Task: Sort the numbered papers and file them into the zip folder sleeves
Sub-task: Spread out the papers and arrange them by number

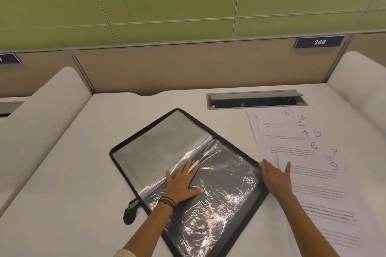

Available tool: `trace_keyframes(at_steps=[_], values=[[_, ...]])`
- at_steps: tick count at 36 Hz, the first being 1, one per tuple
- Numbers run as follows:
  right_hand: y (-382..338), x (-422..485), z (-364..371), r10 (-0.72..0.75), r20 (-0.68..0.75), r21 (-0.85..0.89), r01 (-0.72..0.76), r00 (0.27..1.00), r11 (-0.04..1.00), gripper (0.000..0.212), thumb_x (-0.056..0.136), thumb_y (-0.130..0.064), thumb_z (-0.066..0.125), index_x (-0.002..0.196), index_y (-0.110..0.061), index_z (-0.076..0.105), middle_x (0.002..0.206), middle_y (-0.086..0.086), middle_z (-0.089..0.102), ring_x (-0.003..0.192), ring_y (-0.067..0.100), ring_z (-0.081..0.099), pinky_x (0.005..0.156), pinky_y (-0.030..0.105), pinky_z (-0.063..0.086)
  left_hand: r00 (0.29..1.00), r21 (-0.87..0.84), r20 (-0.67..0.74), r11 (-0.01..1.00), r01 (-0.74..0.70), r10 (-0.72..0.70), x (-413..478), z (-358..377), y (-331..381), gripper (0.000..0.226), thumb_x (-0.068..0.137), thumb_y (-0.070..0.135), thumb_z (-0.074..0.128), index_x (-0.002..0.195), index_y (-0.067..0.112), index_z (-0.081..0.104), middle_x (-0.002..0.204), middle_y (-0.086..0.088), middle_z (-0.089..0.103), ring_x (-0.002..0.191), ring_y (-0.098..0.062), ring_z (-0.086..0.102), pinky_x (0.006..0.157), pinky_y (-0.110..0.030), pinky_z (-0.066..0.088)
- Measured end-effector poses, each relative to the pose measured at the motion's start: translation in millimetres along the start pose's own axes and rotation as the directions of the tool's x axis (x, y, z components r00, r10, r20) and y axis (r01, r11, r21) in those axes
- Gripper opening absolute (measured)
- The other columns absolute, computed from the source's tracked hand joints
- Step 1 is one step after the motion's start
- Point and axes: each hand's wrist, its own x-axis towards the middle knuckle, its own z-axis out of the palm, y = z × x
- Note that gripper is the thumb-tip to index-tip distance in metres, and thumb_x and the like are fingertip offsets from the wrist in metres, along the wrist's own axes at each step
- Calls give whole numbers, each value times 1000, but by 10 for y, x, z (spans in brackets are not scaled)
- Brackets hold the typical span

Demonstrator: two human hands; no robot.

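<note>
A black-edged zip folder (pixel 146 131) lies open and turned at an angle in the middle of the white desk, its clear plastic sleeves (pixel 225 179) crinkled and shiny. My left hand (pixel 181 181) lies flat on the sleeves with fingers spread. My right hand (pixel 275 175) rests flat with straight fingers at the folder's right edge, on the near sheets of a fanned pile of numbered papers (pixel 307 146). Handwritten numbers 1 to 9 show on the overlapping sheets. The folder's zip pull (pixel 130 210) hangs off its left side.
A grey cable hatch (pixel 257 100) is set into the desk behind the papers. White padded dividers stand at the left (pixel 52 98) and right (pixel 359 73). A beige partition with a sign reading 248 (pixel 319 42) runs along the back.
</note>
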Motion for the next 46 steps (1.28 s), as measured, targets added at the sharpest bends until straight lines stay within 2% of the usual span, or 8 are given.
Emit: trace_keyframes(at_steps=[15,20,24,28,31,34,39,46], values=[[405,-24,107,-72,-115,101,84,991,991,64,98,-48,4,140,-18,41,144,-2,44,134,10,39,106,35,-29,996,23,-54,997,68,-66,-27,78,152,132,30,95,-24,148,38,-10,158,4,-16,147,-21,-5,109,-65,-1],[558,-106,312,17,-318,158,35,948,987,39,93,-9,51,131,-5,52,145,17,39,132,32,41,112,59,15,992,11,-58,994,109,-108,-24,44,251,131,30,94,-26,148,37,-12,158,3,-15,147,-22,-5,109,-65,-3],[595,-254,346,219,-261,246,-154,940,957,51,96,-26,45,144,-12,33,154,18,19,143,31,16,113,54,3,989,-19,-34,989,145,-146,-18,-7,339,92,77,83,22,148,35,-10,158,1,-15,147,-23,-6,109,-66,-3],[688,-317,468,240,-177,183,-207,955,961,60,97,-44,32,149,-18,20,157,14,7,145,27,3,113,53,-5,983,-58,-42,982,179,-181,14,-2,411,88,83,76,31,149,34,-8,158,0,-15,147,-24,-6,110,-67,-2],[718,-317,501,235,-170,159,-209,957,965,69,89,-55,16,149,-20,18,157,14,8,145,28,4,112,49,-9,975,-48,-43,976,214,-216,46,-15,498,93,78,83,17,150,30,-7,158,-1,-16,146,-25,-7,108,-67,0],[725,-299,482,232,-125,121,-217,965,969,75,84,-57,8,150,-23,12,158,11,2,146,25,-1,113,48,-10,962,-34,-52,963,267,-269,124,-1,602,134,32,87,-36,150,27,-10,158,-4,-15,146,-26,-9,107,-69,5],[757,-286,462,221,-123,110,-208,967,972,81,81,-62,2,150,-22,16,157,11,6,145,27,4,113,49,-7,933,20,-14,933,360,-360,230,5,750,144,21,73,-51,149,19,-13,156,-14,-18,145,-33,-10,104,-71,13],[781,-277,427,191,-119,110,-178,974,978,88,76,-65,-7,150,-22,16,157,10,6,145,26,3,113,49,-8,894,131,37,889,439,-447,309,-56,956,87,91,67,16,148,8,-14,153,-30,-10,142,-46,6,103,-69,25]])
